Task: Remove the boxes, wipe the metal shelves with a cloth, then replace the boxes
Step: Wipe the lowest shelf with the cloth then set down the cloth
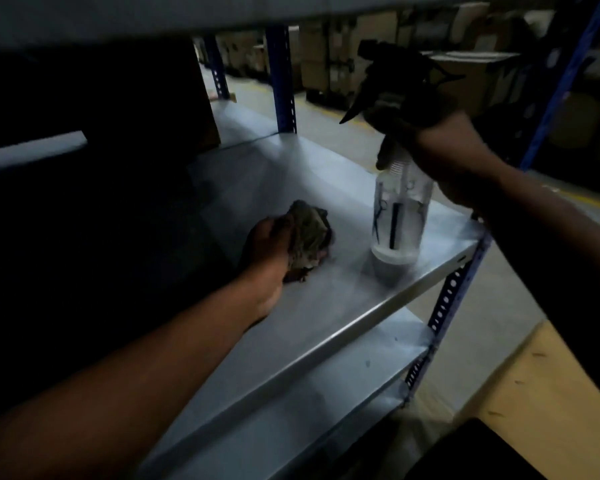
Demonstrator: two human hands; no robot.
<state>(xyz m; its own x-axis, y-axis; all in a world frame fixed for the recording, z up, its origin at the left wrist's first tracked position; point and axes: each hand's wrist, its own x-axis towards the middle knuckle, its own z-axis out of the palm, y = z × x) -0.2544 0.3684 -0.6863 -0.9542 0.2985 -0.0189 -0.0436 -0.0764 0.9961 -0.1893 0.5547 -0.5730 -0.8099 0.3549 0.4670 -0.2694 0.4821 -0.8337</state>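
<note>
Grey sheet metal fills our view: the metal shelf (326,306), where our left hand (267,251) curls round a crumpled cloth (309,233) and presses it onto the surface near the middle. Our right hand (440,147) grips the neck of a clear spray bottle (399,216) with a black trigger head, held upright just over the shelf's right front corner. A blue perforated upright (447,303) stands at that corner. Cardboard boxes (326,64) sit well apart in the dim background.
</note>
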